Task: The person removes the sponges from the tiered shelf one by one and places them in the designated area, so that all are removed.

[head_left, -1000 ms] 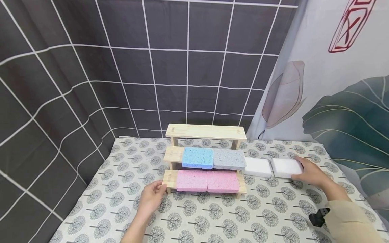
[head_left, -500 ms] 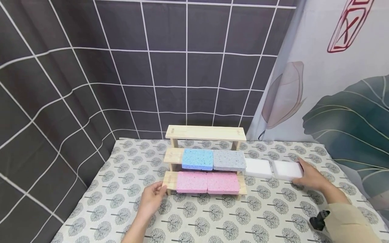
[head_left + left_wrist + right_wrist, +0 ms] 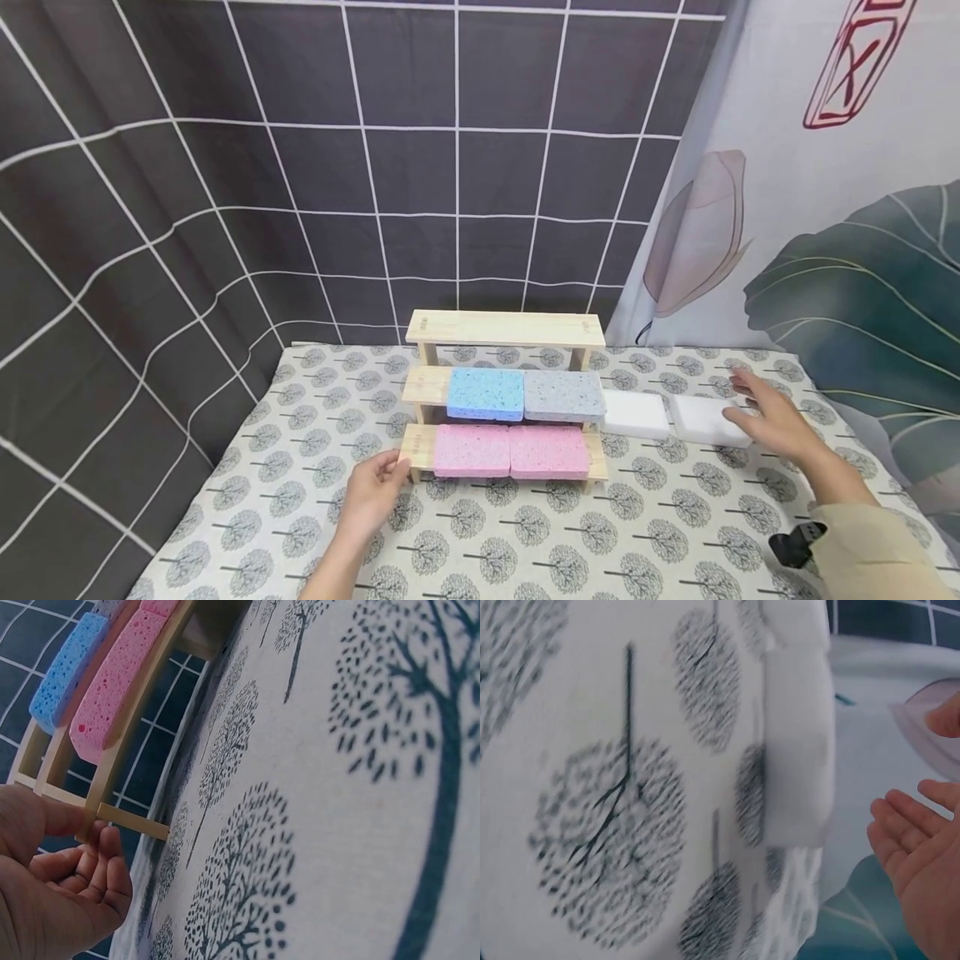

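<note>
A three-step wooden rack (image 3: 504, 327) stands on the cloth. My left hand (image 3: 371, 492) pinches the left end of its lowest step between thumb and fingers, which the left wrist view shows close up. Two pink sponges (image 3: 472, 451) lie side by side on that step. The middle step bears a blue sponge (image 3: 485, 392) and a grey sponge (image 3: 563, 395). Right of the rack, two white sponge-like blocks (image 3: 636, 414) lie in a row. My right hand (image 3: 780, 425) is over the right end of the outer white block (image 3: 701, 419), fingers spread and holding nothing.
A tree-print cloth (image 3: 525, 550) covers the table. Behind it hangs a dark grid-patterned curtain (image 3: 405, 167), with a pale floral curtain (image 3: 810, 250) at the right. A small black device (image 3: 795, 543) sits at my right sleeve.
My right hand has let go of the outer white block, its fingers opening and lifting off. The block stays almost where it was. My left hand keeps its hold on the rack.
</note>
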The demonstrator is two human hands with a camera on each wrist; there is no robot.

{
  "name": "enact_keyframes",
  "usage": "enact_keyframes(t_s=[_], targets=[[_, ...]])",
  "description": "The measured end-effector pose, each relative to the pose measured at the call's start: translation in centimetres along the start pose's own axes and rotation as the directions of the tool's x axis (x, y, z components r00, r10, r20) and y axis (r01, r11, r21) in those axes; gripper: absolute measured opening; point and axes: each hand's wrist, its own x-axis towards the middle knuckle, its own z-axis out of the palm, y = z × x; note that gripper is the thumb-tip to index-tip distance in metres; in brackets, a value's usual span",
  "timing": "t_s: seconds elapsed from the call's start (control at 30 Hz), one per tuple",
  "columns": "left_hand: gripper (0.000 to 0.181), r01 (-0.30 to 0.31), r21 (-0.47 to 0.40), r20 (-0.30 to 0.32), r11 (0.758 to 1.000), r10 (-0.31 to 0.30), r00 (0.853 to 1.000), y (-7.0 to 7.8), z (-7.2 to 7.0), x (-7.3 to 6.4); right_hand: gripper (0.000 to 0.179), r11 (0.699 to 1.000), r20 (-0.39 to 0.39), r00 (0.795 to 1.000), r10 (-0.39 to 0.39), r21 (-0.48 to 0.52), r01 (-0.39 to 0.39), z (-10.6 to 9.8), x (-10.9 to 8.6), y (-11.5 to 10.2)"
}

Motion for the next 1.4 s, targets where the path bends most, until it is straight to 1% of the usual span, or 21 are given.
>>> enact_keyframes(t_s=[0.1,0.27,0.37,0.57,0.73,0.93,1.1,1.17,1.4], targets=[[0.035,0.008,-0.006,0.007,1.0,-0.008,1.0,-0.1,0.0,0.0,0.07,0.999,-0.034,0.999,-0.038,0.016,0.039,-0.2,0.4,-1.0],[0.035,0.005,-0.022,0.008,1.0,-0.005,1.0,-0.1,0.0,0.0,0.065,0.998,-0.081,0.994,-0.067,0.017,0.068,-0.2,1.1,-3.4],[0.035,-0.005,-0.027,0.005,1.0,0.005,1.0,-0.1,0.0,0.0,0.064,0.996,-0.098,0.992,-0.08,0.025,0.083,0.0,1.4,-4.7],[0.035,-0.003,-0.024,0.001,1.0,0.003,1.0,0.1,-0.1,-0.1,0.06,0.99,-0.124,0.985,-0.118,0.064,0.127,0.5,2.0,-6.8],[0.036,0.01,0.002,0.002,1.0,-0.01,1.0,0.2,-0.1,-0.2,0.059,0.985,-0.118,0.985,-0.128,0.099,0.14,1.4,2.5,-7.9],[0.04,0.011,0.03,-0.001,1.0,-0.011,1.0,0.3,0.1,-0.3,0.058,0.982,-0.132,0.98,-0.146,0.1,0.16,2.4,2.8,-8.6],[0.037,0.015,0.017,0.005,1.0,-0.015,1.0,0.2,0.1,-0.3,0.059,0.978,-0.137,0.977,-0.165,0.107,0.18,3.0,3.0,-9.5],[0.037,0.026,0.005,0.005,1.0,-0.026,1.0,0.1,0.1,-0.3,0.059,0.977,-0.136,0.976,-0.171,0.107,0.186,3.3,3.1,-9.9],[0.037,0.036,-0.048,-0.001,0.998,-0.036,0.999,0.2,0.2,-0.1,0.055,0.961,-0.162,0.962,-0.221,0.131,0.243,4.1,3.2,-11.4]])
